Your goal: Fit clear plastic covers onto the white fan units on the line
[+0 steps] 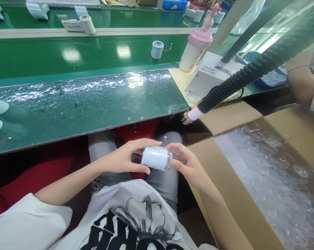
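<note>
Above my lap, a light blue cylinder (pixel 155 157) lies tilted on its side, with a clear plastic cover around its right end. My left hand (pixel 132 157) grips its left end between thumb and fingers. The fingers of my right hand (pixel 184 161) close on the clear cover at the right end. A small wire with a white connector rises behind the cylinder. Another light blue cylinder (pixel 157 50) stands upright on the green belt, its wire out to the right.
A black corrugated hose (pixel 232 80) with a metal tip hangs at the right. Below it sits a cardboard box (pixel 224 180) of clear plastic covers. A pink-lidded bottle (pixel 194 48) stands behind the bench edge (pixel 94 130). Another person's arm (pixel 301 76) is at far right.
</note>
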{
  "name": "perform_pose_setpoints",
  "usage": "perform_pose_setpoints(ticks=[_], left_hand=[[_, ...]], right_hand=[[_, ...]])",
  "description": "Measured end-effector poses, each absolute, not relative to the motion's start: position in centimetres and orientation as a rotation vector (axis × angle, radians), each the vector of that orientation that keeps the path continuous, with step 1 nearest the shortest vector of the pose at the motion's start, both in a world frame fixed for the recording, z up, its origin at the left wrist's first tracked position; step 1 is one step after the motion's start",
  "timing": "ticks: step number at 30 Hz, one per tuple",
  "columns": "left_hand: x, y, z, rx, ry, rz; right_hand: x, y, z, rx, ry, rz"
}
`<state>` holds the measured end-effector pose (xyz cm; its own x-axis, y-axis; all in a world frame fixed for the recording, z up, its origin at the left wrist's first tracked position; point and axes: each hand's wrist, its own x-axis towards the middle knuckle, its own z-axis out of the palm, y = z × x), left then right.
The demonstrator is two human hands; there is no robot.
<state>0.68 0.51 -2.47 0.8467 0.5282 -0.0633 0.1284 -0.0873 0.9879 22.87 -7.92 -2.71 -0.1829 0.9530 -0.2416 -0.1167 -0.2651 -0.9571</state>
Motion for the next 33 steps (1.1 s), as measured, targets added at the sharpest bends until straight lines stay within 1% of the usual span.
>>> perform_pose_setpoints(ticks=[9,16,22,25,28,33], left_hand=[[0.6,0.6,-2.7,1.717,0.483,0.381],[0.4,0.6,-2.7,1.74,0.451,0.396],[0.7,0.7,-2.9,1.542,0.497,0.349],[2.2,1.7,-4.0,1.333,0.482,0.43],[5.0,3.5,-5.6,1.147,0.504,0.501],[10.6,7.1,-6.9,1.041,0.547,0.503]], right_hand=[[22.3,-7.8,-2.9,-1.241,-0.895,1.639],[22.1,-7.8,-4.1,-1.233,-0.77,1.715],[21.6,-7.7,-4.5,-1.183,-0.68,1.787],[21.4,-7.2,-5.7,-1.091,-0.519,1.763],[21.4,-6.3,-7.6,-1.012,-0.3,1.664],[22.5,-3.9,-10.0,-0.981,-0.178,1.496]])
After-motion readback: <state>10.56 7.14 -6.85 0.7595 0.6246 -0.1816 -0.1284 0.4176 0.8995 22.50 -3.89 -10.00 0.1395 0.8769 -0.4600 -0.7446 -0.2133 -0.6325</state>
